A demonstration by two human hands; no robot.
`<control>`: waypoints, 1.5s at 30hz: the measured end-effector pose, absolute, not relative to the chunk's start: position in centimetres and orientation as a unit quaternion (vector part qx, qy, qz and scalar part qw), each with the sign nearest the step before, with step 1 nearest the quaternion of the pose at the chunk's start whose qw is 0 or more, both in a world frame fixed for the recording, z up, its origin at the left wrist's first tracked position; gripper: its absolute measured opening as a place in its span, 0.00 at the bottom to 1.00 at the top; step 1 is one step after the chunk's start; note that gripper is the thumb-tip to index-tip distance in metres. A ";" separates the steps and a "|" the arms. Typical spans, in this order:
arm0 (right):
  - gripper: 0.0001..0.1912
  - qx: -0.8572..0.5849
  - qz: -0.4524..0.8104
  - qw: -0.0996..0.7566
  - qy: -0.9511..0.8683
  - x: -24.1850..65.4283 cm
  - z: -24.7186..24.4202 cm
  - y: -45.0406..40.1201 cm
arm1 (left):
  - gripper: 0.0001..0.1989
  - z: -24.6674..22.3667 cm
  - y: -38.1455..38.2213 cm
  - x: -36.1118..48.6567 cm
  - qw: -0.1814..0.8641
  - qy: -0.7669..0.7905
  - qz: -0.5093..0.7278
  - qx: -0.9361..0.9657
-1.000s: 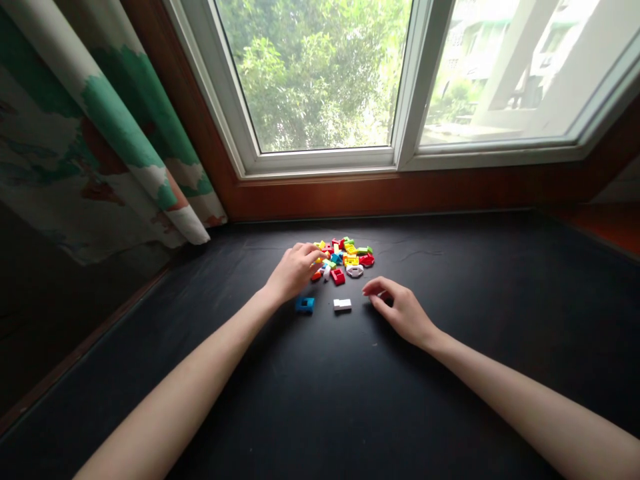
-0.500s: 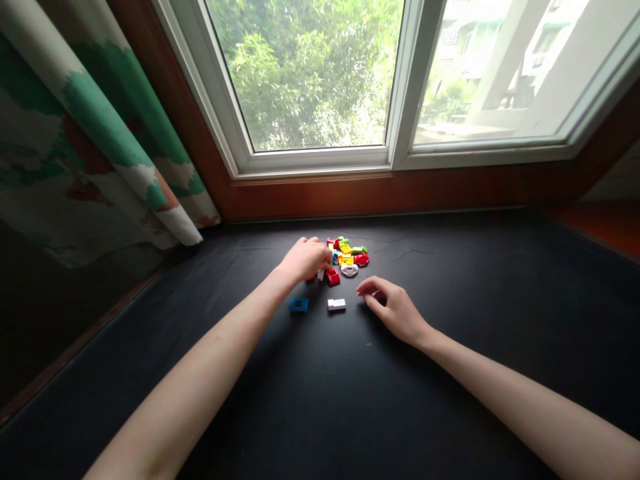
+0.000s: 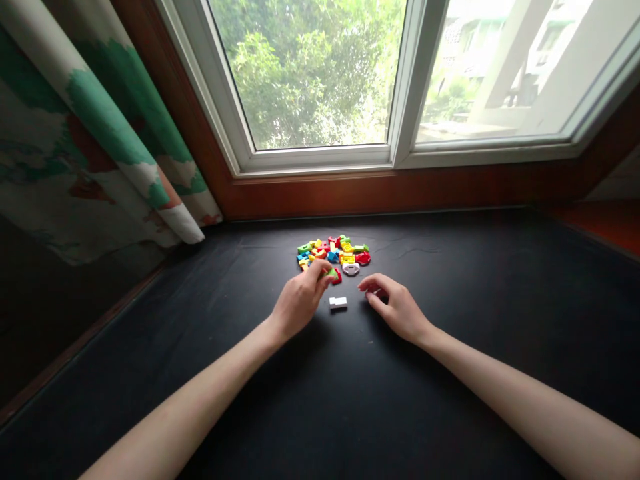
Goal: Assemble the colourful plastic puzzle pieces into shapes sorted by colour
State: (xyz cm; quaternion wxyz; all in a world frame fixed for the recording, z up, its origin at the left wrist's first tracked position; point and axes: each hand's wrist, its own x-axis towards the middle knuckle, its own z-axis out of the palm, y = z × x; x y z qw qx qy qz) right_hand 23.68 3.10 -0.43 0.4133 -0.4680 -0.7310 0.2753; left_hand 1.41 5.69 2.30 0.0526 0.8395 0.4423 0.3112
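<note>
A loose pile of small plastic building bricks (image 3: 333, 253) in red, yellow, green, blue and white lies on the black sill. My left hand (image 3: 300, 300) sits at the pile's near edge, its fingertips bunched at a green brick (image 3: 331, 272) and a red brick (image 3: 337, 277). I cannot tell whether it holds anything. My right hand (image 3: 395, 307) rests to the right with loosely curled fingers, holding nothing. It is nearest a white ring-shaped piece (image 3: 351, 269) and a white brick (image 3: 338, 303). The blue brick from earlier is not visible.
The black sill (image 3: 425, 380) spreads around the pile, with thin scuffs near the wall. A wooden window frame (image 3: 380, 193) runs along its far side, below a window (image 3: 310, 80). A green-and-white patterned curtain (image 3: 95, 133) hangs at the left.
My left hand has drawn back toward me, uncovering the pile's left side. The blue brick has gone from view where that hand now lies. My right hand has barely moved.
</note>
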 end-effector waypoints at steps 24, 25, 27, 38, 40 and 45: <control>0.05 -0.374 0.265 0.375 -0.805 23.4 0.0 2.4 | 0.12 -0.4 2.2 2.0 0.294 0.385 0.445 0.753; 0.05 -0.376 0.266 0.376 -0.804 23.4 0.0 2.4 | 0.12 -0.4 2.2 2.0 0.291 0.387 0.445 0.753; 0.06 -0.379 0.268 0.376 -0.802 23.4 -0.1 2.4 | 0.12 -0.3 2.2 2.0 0.290 0.386 0.445 0.754; 0.06 -0.369 0.275 0.352 -0.815 23.5 0.0 2.6 | 0.13 -0.6 2.4 2.0 0.317 0.382 0.427 0.756; 0.07 -0.366 0.276 0.351 -0.816 23.5 0.0 2.6 | 0.13 -0.5 2.4 2.0 0.312 0.386 0.422 0.759; 0.05 -0.363 0.271 0.358 -0.816 23.5 0.0 2.6 | 0.11 -0.5 2.5 2.0 0.289 0.377 0.421 0.773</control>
